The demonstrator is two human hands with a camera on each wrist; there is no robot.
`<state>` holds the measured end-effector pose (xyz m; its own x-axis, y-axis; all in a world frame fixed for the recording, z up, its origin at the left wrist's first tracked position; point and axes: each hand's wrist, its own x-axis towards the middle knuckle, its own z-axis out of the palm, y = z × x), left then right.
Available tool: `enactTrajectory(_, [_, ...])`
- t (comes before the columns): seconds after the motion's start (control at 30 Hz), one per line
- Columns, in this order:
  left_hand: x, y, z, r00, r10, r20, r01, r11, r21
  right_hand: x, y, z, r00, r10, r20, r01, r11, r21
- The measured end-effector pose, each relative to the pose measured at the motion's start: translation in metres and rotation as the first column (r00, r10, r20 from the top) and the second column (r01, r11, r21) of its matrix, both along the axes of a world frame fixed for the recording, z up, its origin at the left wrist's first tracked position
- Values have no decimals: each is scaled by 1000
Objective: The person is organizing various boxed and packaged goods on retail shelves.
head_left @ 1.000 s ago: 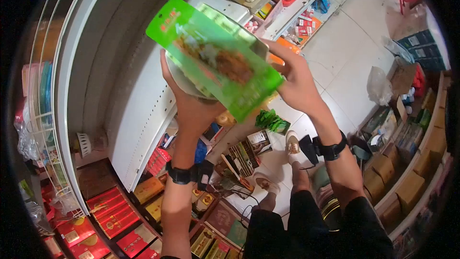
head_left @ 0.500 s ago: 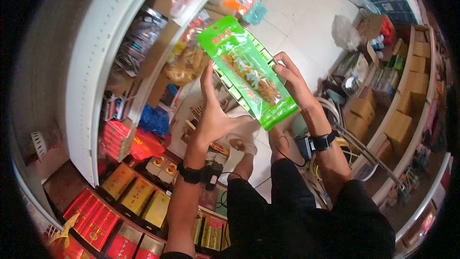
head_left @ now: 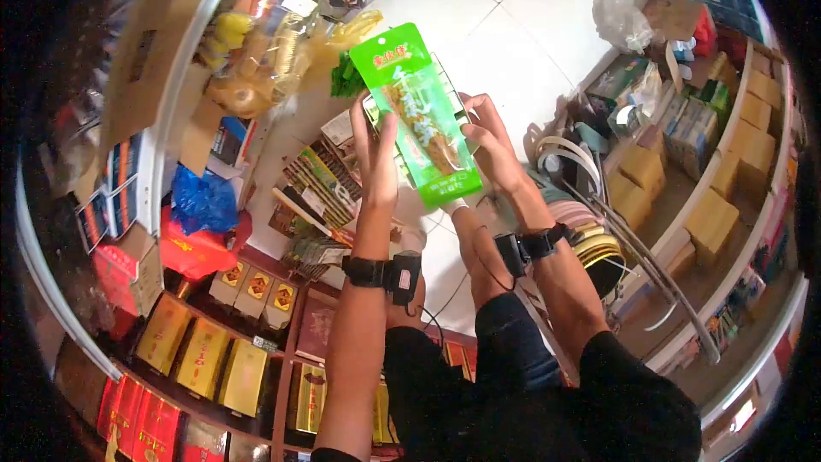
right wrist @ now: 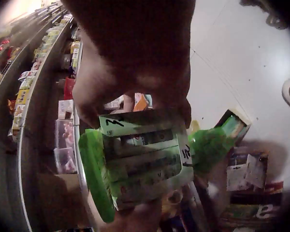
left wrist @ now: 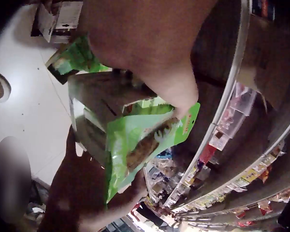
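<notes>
A green food packet point(head_left: 423, 120) with a clear window lies face up over a small carton point(right wrist: 145, 159) in front of me. The carton's side is cut open and has handwritten marks; more green packs show inside it. My left hand point(head_left: 376, 154) grips the carton's left side, its thumb along the packet's edge. On the opposite side my right hand point(head_left: 498, 150) holds the carton with curled fingers. In the left wrist view, my left thumb presses near the printed end of the packet point(left wrist: 145, 145).
A bunch of green packs point(right wrist: 210, 145) lies on the tiled floor beyond the carton. Bagged goods point(head_left: 265, 43) and a blue plastic bag point(head_left: 203, 198) are at left. Gold boxes point(head_left: 203, 361) line the lower left. Shelves with brown cartons point(head_left: 714, 216) run along the right, beside metal poles point(head_left: 658, 269).
The carton and packet have moved away from the white shelf, out over the floor, and turned more upright in the head view. Both hands keep their hold. The view has swung away from the shelf.
</notes>
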<state>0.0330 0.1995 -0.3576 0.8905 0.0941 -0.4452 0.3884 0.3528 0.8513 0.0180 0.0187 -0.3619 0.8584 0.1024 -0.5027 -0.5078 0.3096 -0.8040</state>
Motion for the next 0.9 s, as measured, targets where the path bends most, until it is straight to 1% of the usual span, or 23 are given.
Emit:
enactTrajectory(0.03, [5,-5,-12,1000,-10,11,10,1000,29,2,-6,-15,1000,5,-12,-5,1000,-2])
enactTrajectory(0.1, [4,-11,-39,1000,-18,-3,18,998,62,5,-15,-39,997,71,-14,-72,996,-47])
enactTrajectory(0.2, [12,-24,-82,1000,17,-10,-18,1000,-4,9,-28,-78,995,97,-27,-99,993,-68])
enactTrajectory(0.23, [13,-28,-95,1000,-6,-14,7,998,62,9,-32,-92,996,88,-32,-90,994,-63])
enactTrajectory(0.27, [11,-33,-109,1000,-6,-31,8,998,64,8,-36,-102,995,87,-48,-90,994,-60])
enactTrajectory(0.33, [11,-44,-139,1000,-28,3,28,996,82,11,-43,-125,996,72,-45,-75,994,-74])
enactTrajectory(0.37, [12,-57,-143,999,-4,-49,4,1000,7,10,-48,-138,995,45,-87,-52,995,-89])
enactTrajectory(0.4, [14,-67,-150,999,-43,-12,44,992,115,10,-55,-152,995,49,-85,-56,995,-88])
enactTrajectory(0.47, [9,-85,-192,986,-165,3,156,938,309,7,-70,-177,961,-133,-241,133,991,-17])
enactTrajectory(0.5, [7,-102,-212,992,-106,61,94,981,171,5,-80,-192,975,-130,-180,106,985,-135])
enactTrajectory(0.53, [1,-117,-231,992,-113,53,100,973,207,1,-93,-204,974,-138,-180,107,979,-173])
enactTrajectory(0.6, [-5,-144,-255,988,-117,104,81,950,302,1,-119,-236,958,-172,-227,135,976,-170])
enactTrajectory(0.67, [-7,-162,-282,987,-119,110,90,968,233,4,-134,-256,954,-192,-230,143,966,-216])
enactTrajectory(0.73, [-15,-174,-294,987,-158,16,143,931,336,9,-149,-280,965,-137,-223,57,942,-331])
enactTrajectory(0.77, [-18,-181,-306,986,-163,41,126,881,457,13,-151,-291,960,-169,-223,97,949,-301])
enactTrajectory(0.8, [-17,-184,-321,986,-161,48,121,878,462,18,-152,-302,962,-166,-216,98,950,-295])
enactTrajectory(0.83, [-14,-184,-337,993,-79,84,57,969,239,24,-154,-312,976,-100,-194,22,930,-367])
enactTrajectory(0.87, [-11,-183,-344,995,6,95,-6,1000,0,27,-155,-323,983,-34,-182,-50,897,-439])
enactTrajectory(0.9, [-11,-179,-349,998,-4,56,5,1000,-14,29,-152,-336,983,-20,-183,-63,898,-435])
